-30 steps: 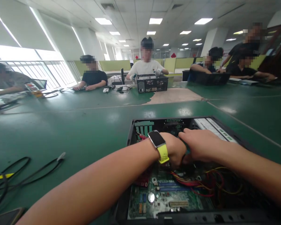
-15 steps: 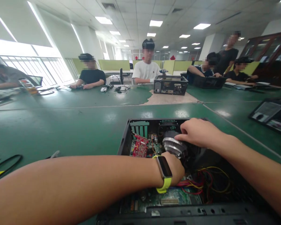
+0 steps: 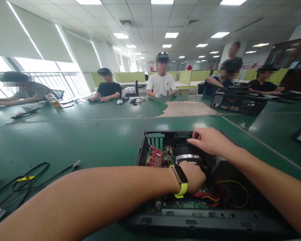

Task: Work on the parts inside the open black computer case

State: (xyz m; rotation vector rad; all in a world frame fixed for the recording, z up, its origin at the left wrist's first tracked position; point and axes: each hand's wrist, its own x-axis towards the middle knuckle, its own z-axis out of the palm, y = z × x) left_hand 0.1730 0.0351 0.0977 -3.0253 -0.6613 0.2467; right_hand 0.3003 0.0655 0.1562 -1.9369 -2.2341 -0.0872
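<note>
An open black computer case [image 3: 190,221] lies on the table in front of me. Inside sits a round CPU cooler [image 3: 188,157] with a silver finned body and a dark fan on top. My left hand [image 3: 194,175], below a watch with a yellow-green strap, is closed against the cooler's near side; its fingertips are hidden. Above the cooler's far right side, my right hand [image 3: 212,142] has its thumb and fingers apart, holding nothing visible. A red circuit card [image 3: 156,156] stands left of the cooler. Coloured wires [image 3: 215,197] lie on the near right.
Black cables [image 3: 27,180] lie on the green table [image 3: 102,140] at left. Across it, several people work; one in a white shirt [image 3: 162,83] sits opposite. Another computer case [image 3: 238,102] is at the far right, partly tilted. A bare patch [image 3: 188,108] shows in the table covering.
The cooler has gone from tilted to nearly level. My right thumb has come off its fan. My view has shifted, and the far computer case has moved right, away from the person in white.
</note>
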